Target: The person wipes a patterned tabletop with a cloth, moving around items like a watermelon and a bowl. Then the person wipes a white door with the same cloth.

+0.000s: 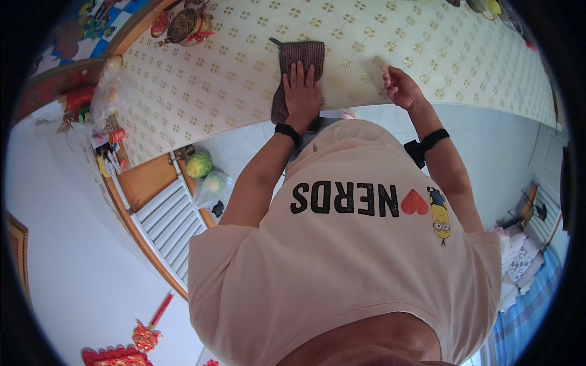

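A dark ribbed cloth (302, 51) with a hanging loop at its upper left corner lies on a table covered by a white tablecloth (247, 23) with gold flower motifs. Its lower left part reaches the near edge of the table. My left hand (303, 91) rests flat on the cloth, palm down, fingers pointing away from me. My right hand (402, 87) hovers at the near edge of the tablecloth, to the right of the cloth, its fingers loosely curled with nothing visible in them. Both wrists wear black bands.
A metal pot with a red ribbon (190, 27) stands at the table's back left, beside a small red dish (161, 24). Plastic bags (110, 91) and small packets lie along the left edge. Below left are a white radiator (169, 219) and a green melon (199, 165).
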Motion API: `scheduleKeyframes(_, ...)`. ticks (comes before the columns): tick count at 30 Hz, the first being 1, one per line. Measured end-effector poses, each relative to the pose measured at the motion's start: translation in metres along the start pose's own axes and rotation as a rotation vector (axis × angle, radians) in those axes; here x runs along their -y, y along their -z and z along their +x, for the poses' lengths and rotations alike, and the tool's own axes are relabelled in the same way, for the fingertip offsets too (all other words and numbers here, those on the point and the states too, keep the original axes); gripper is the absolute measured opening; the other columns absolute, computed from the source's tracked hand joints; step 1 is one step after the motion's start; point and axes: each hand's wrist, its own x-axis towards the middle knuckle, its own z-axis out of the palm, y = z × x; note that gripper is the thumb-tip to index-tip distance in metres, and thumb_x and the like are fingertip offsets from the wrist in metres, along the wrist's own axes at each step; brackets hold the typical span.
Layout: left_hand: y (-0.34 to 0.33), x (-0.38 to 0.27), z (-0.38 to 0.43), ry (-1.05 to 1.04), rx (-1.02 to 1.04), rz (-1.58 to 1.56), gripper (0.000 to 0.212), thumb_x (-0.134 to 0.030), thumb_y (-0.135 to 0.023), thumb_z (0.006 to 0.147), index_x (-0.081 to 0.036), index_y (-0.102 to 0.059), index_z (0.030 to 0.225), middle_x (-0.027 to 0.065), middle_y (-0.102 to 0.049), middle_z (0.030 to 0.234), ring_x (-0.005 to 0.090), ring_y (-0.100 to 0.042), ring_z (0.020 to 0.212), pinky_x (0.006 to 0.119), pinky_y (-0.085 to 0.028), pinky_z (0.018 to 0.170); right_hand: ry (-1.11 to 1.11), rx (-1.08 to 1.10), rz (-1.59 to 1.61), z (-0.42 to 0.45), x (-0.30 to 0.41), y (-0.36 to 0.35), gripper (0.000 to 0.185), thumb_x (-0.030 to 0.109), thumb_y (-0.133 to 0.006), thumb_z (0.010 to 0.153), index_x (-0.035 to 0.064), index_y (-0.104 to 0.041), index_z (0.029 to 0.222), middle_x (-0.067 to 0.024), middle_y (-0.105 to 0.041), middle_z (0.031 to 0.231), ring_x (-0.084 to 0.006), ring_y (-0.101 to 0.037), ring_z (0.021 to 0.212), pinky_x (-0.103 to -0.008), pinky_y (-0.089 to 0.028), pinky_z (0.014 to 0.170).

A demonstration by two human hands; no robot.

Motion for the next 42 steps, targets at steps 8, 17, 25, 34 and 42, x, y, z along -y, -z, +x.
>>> scheduleKeyframes(8, 0.011, 0.061, -0.040, 0.417, -0.135, 0.254, 0.053, -0.033, -0.045, 0.100, -0.014, -0.042, 0.150, 0.0172, -0.031, 0.159, 0.0339, -0.025, 0.148, 0.056, -0.018, 0.119, 0.098, -0.043, 0.029, 0.018, 0.095, 0.058, 0.023, 0.030, -0.056, 0.101, 0.0090, -0.066, 0.098, 0.0032, -0.065, 0.076, -0.0074, -0.060, 0.062, -0.0167, -0.042, 0.045)
scheduleKeyframes(17, 0.022, 0.105, -0.048, 0.707, -0.229, 0.226, 0.056, -0.034, -0.042, 0.100, -0.009, -0.039, 0.150, 0.0238, -0.032, 0.157, 0.0399, -0.024, 0.147, 0.057, -0.016, 0.119, 0.295, -0.323, 0.126, 0.031, 0.154, 0.120, 0.039, 0.049, -0.057, 0.098, 0.0142, -0.069, 0.085, 0.0018, -0.067, 0.071, -0.0098, -0.062, 0.059, -0.0185, -0.043, 0.042)
scheduleKeyframes(25, 0.003, 0.036, 0.010, 0.480, -0.091, 0.139, 0.058, -0.036, -0.040, 0.101, -0.010, -0.035, 0.153, 0.0218, -0.025, 0.160, 0.0389, -0.020, 0.149, 0.055, -0.014, 0.121, 0.291, -0.520, 0.095, 0.024, 0.142, 0.102, 0.040, 0.056, -0.064, 0.092, 0.0190, -0.068, 0.076, 0.0109, -0.061, 0.059, -0.0020, -0.055, 0.048, -0.0132, -0.034, 0.036)
scheduleKeyframes(34, 0.019, 0.072, 0.062, 0.288, 0.017, 0.085, 0.054, -0.036, -0.036, 0.104, -0.014, -0.035, 0.153, 0.0183, -0.025, 0.161, 0.0357, -0.022, 0.149, 0.054, -0.016, 0.121, 0.252, -0.575, 0.105, 0.016, 0.142, 0.087, 0.036, 0.052, -0.066, 0.092, 0.0219, -0.068, 0.072, 0.0141, -0.059, 0.056, 0.0008, -0.053, 0.043, -0.0131, -0.032, 0.032)
scheduleKeyframes(42, 0.023, 0.120, 0.118, 0.293, 0.102, 0.151, 0.054, -0.037, -0.033, 0.105, -0.016, -0.032, 0.154, 0.0166, -0.023, 0.162, 0.0342, -0.022, 0.150, 0.052, -0.017, 0.121, 0.211, -0.594, 0.138, 0.016, 0.143, 0.085, 0.036, 0.053, -0.068, 0.090, 0.0236, -0.066, 0.070, 0.0158, -0.057, 0.054, 0.0017, -0.051, 0.042, -0.0127, -0.030, 0.032)
